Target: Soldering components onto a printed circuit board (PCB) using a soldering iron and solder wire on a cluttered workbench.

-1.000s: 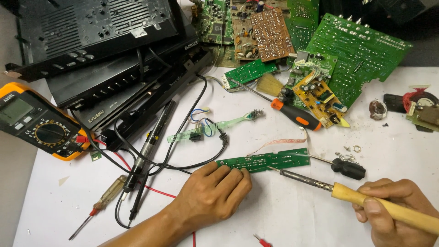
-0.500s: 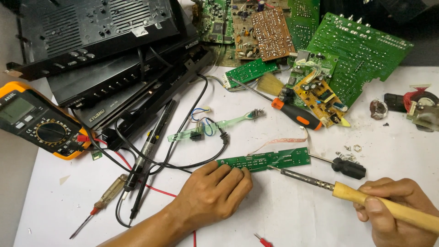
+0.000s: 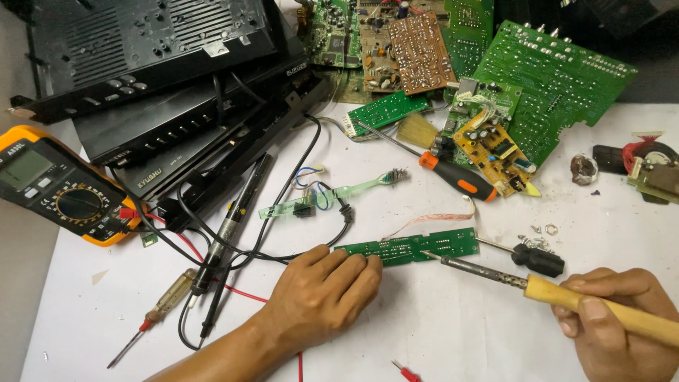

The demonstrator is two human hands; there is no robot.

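Note:
My left hand [image 3: 322, 293] lies flat on the white table, its fingertips pressing down the left end of a narrow green circuit board [image 3: 417, 245]. My right hand [image 3: 615, 325] grips the wooden handle of a soldering iron [image 3: 566, 296]. The iron's metal tip touches the top of the narrow board near its middle. A small black-handled screwdriver [image 3: 530, 258] lies just right of the board, under the iron's shaft.
A yellow multimeter [image 3: 60, 191] with black and red leads sits at left. Black device casings [image 3: 163, 78] fill the back left. Several green circuit boards [image 3: 552, 78] pile at back right. An orange-black screwdriver [image 3: 453, 173], a green toothbrush [image 3: 332, 194] and loose screws [image 3: 541, 233] lie around.
The soldering iron's tip has slid a little to the right along the narrow board. My left hand stays pressed on the board's left end.

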